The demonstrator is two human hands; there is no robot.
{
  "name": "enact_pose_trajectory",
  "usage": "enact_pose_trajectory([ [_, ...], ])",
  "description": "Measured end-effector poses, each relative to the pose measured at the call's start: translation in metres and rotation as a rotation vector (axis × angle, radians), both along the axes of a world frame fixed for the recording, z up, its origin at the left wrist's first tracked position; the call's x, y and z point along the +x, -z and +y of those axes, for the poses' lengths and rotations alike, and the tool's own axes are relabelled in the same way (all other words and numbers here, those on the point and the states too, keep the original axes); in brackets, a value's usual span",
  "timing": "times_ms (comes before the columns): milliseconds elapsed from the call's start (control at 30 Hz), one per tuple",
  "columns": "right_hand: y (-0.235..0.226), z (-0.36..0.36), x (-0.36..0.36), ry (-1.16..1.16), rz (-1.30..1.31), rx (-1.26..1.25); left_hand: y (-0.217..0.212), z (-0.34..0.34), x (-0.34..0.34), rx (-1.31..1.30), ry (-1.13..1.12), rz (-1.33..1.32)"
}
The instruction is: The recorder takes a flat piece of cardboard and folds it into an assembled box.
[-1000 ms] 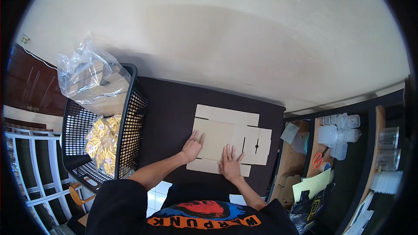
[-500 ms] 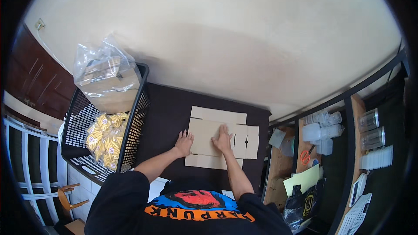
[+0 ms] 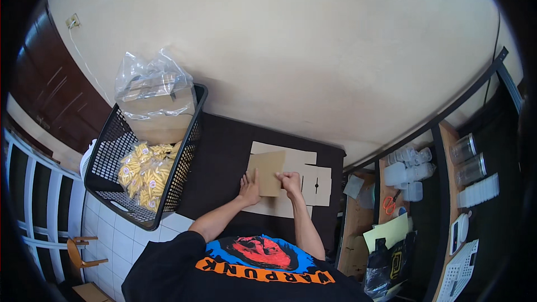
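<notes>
The cardboard (image 3: pixel 291 182), a flat unfolded box blank, lies on the dark tabletop (image 3: pixel 224 156), one flap raised at its left half. Left of the cardboard stands a black basket (image 3: pixel 112 151) with yellow packets (image 3: pixel 142 176) and a clear bag (image 3: pixel 154 92). The left hand (image 3: pixel 249 187) presses flat, fingers apart, on the cardboard's near left edge. The right hand (image 3: pixel 290 182) is clamped on the raised flap. Right of the cardboard, shelves hold clear containers (image 3: pixel 408 165) and orange scissors (image 3: pixel 390 205).

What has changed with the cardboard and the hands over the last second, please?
A panel of the flat cardboard blank has been folded up between the hands. The right hand now grips that panel's edge; the left hand still presses the blank down. The black basket stayed put.
</notes>
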State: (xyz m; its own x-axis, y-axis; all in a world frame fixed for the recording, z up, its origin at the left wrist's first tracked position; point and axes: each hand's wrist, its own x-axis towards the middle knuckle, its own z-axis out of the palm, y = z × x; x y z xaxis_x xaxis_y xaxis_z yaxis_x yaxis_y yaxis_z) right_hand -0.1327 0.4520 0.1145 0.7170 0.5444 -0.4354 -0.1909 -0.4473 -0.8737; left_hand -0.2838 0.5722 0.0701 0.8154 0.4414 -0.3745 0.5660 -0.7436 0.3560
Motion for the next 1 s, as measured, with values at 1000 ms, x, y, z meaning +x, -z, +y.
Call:
enact_pose_trajectory([
  [1000,0.002,-0.032,0.083,-0.024,-0.344,0.175,-0.08,-0.053,0.02,-0.405,-0.253,-0.498],
])
